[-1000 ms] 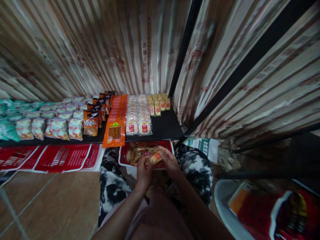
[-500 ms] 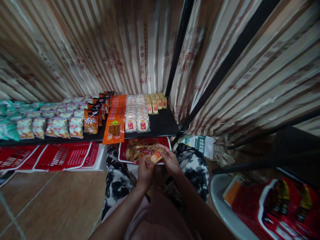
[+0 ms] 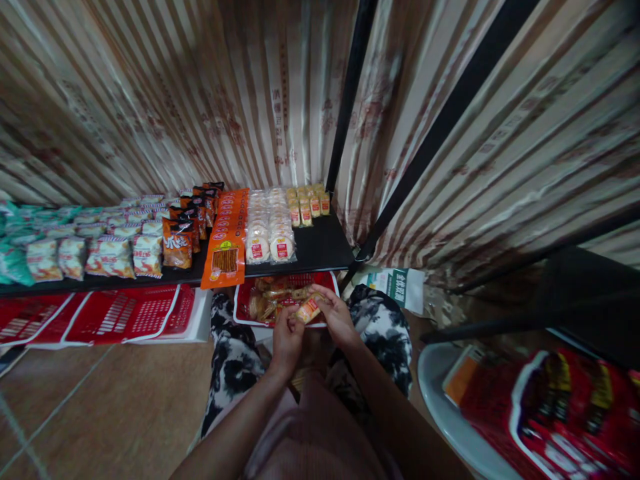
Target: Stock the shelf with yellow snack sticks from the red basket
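Both my hands hold a small wrapped snack pack [image 3: 309,309] with a yellowish wrapper and an orange-red label. My left hand [image 3: 289,337] pinches its lower left end. The fingers of my right hand [image 3: 336,315] grip the upper right end. Just beneath and behind the pack is a red basket [image 3: 243,313] with a white rim, holding several wrapped yellowish snacks [image 3: 267,293]. Similar small yellow packs [image 3: 307,211] stand in rows at the right end of the black shelf [image 3: 323,247]. Left of them lie round white crackers [image 3: 270,230] in clear wrappers.
An orange snack bag [image 3: 227,233] overhangs the shelf's front edge, with orange-black packets [image 3: 179,243] and white packets [image 3: 110,257] further left. Red baskets [image 3: 127,310] sit below. Black frame bars [image 3: 440,120] slant at right, above a basin [image 3: 435,380] with red packages.
The view has shifted slightly, so the shelf appears a little further left. Both hands keep hold of the snack pack, with little change in grip.
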`<state>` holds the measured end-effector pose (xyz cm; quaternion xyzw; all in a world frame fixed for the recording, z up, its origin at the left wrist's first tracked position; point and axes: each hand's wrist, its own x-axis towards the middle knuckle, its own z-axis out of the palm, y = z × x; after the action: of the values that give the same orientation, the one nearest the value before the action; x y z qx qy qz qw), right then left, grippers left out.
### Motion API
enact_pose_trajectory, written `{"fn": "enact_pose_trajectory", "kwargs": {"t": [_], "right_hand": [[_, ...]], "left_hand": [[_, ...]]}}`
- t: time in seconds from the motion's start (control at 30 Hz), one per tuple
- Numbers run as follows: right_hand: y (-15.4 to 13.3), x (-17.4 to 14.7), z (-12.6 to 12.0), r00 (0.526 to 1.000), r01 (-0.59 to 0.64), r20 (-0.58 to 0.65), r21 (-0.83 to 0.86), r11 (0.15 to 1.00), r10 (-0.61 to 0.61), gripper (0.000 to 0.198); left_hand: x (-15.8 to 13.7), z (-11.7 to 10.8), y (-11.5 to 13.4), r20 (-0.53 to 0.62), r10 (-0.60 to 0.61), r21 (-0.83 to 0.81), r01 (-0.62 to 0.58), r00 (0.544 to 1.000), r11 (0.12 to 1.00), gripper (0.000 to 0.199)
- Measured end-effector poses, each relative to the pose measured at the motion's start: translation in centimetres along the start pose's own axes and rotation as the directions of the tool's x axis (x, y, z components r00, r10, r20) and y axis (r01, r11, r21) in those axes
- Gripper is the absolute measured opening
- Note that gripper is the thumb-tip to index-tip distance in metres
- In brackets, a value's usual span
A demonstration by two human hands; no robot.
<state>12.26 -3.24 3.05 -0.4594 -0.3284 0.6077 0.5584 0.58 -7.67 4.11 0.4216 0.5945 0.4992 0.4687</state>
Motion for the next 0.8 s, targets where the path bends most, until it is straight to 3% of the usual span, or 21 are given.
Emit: {"fn": "enact_pose_trajectory", "kwargs": {"t": [0.4, 0.8], "right_hand": [[-0.9, 0.6, -0.9, 0.999, -0.012, -0.041, -0.045, 0.999, 0.010, 0.039], [0.3, 2.3, 0.5, 0.995, -0.093, -0.032, -0.049, 0.994, 0.091, 0.042]], "left_hand": [[0.9, 1.2, 0.1, 0.018, 0.017, 0.015, -0.017, 1.000, 1.000, 0.022], [2.2, -0.2, 0.5, -0.031, -0.058, 0.066, 0.059, 0.998, 0.996, 0.022]]}}
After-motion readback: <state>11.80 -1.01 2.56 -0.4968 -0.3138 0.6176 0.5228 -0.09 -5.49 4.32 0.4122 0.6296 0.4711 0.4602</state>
